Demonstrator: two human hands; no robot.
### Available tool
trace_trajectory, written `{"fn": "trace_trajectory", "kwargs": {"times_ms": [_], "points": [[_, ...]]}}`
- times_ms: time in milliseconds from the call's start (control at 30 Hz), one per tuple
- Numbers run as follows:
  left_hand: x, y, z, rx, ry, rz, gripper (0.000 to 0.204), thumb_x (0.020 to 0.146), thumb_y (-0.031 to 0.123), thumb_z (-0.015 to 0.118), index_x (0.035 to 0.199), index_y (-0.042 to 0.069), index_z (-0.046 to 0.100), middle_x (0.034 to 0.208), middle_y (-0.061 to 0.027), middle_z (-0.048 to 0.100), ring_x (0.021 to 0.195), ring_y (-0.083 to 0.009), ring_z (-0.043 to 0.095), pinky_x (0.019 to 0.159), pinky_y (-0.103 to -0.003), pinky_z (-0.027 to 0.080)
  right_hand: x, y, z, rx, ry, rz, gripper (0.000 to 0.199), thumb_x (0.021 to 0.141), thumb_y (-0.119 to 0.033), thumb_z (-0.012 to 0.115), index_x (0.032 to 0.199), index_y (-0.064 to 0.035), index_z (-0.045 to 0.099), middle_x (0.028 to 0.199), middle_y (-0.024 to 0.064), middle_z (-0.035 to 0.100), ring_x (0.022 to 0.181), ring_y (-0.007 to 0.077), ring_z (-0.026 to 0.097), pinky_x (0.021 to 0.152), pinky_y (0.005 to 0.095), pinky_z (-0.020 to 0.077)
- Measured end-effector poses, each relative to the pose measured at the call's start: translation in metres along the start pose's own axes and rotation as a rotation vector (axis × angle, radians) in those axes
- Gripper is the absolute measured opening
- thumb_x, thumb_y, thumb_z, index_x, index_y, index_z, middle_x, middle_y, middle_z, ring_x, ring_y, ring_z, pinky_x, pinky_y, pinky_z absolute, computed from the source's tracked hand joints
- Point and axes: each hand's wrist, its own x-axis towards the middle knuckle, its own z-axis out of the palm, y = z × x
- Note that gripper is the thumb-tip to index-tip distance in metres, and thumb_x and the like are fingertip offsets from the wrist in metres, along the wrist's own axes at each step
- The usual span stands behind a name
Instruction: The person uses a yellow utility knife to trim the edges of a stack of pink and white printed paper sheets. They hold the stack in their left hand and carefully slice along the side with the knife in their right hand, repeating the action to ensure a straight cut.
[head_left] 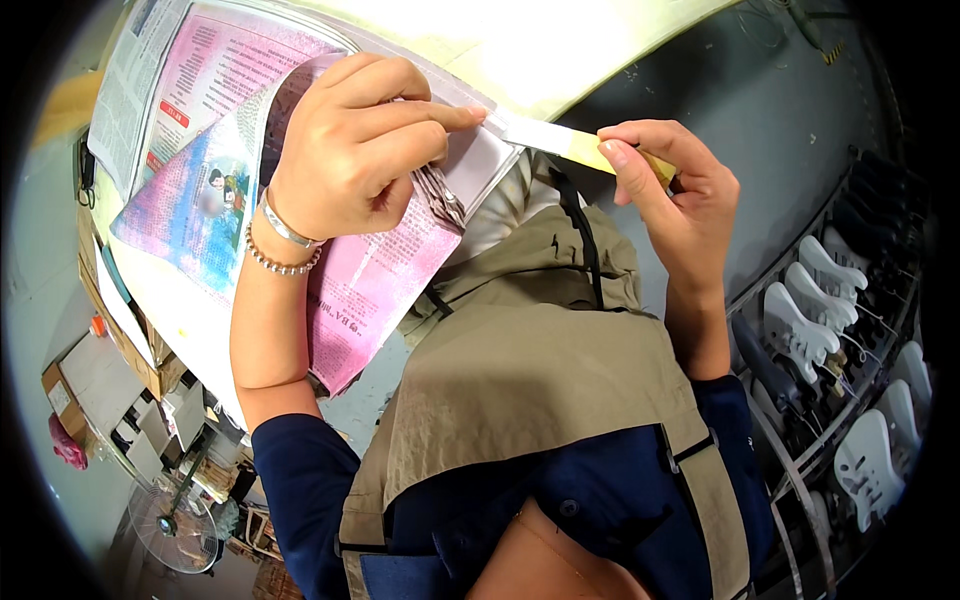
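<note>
My right hand (690,185) pinches a flat yellow piece (588,150) between thumb and fingers. A pale flat strip (535,134) runs from it toward the corner of a white sheet or board (478,165) on the table; its exact kind is unclear. My left hand (365,130) is over printed newspaper sheets (375,285) tinted pink and blue. Its index finger reaches out and touches the white corner beside the strip, while the other fingers curl in. Whatever those curled fingers hold is hidden. A crumpled paper fold (438,195) sticks out beneath them.
The pale table (470,40) slopes away at the top, with more newspaper (130,110) at its left. To the right, a metal rack (815,430) carries several white guitar-body-shaped pieces (795,325). A standing fan (170,525) and boxes are at lower left.
</note>
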Motion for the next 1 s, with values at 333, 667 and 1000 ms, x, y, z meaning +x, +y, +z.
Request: {"fn": "trace_trajectory", "kwargs": {"times_ms": [333,667,1000], "points": [[0.002,0.002,-0.003,-0.029,0.004,-0.006,0.018,0.048,0.0,0.056,0.065,0.005,0.057,0.078,-0.0021,0.069,0.073,-0.0219,0.056,0.062,-0.032,0.045,0.0,0.001,-0.001,-0.003,-0.019,-0.005,0.008,0.086,-0.005,0.069,0.091,0.0004,0.07,0.076,0.0022,0.067,0.057,0.0042,0.056,0.05,0.0179,0.0424],[0.002,0.001,-0.002,-0.051,0.012,0.003,0.018,0.046,-0.001,0.053,0.063,0.007,0.051,0.081,-0.0014,0.071,0.072,-0.0228,0.055,0.06,-0.033,0.044,0.021,-0.01,-0.009,-0.096,-0.159,-0.005,0.011,0.086,-0.01,0.07,0.091,0.0002,0.07,0.072,0.0024,0.066,0.056,0.0034,0.052,0.05,0.0193,0.04],[0.001,0.0,-0.002,-0.058,0.006,-0.002,0.019,0.046,0.0,0.052,0.063,0.007,0.05,0.082,-0.0015,0.072,0.072,-0.0233,0.055,0.062,-0.034,0.045,0.044,-0.019,-0.013,-0.288,-0.285,-0.181,0.014,0.085,-0.016,0.071,0.089,-0.0028,0.069,0.065,0.0062,0.062,0.053,0.0081,0.047,0.05,0.023,0.0392]]}}
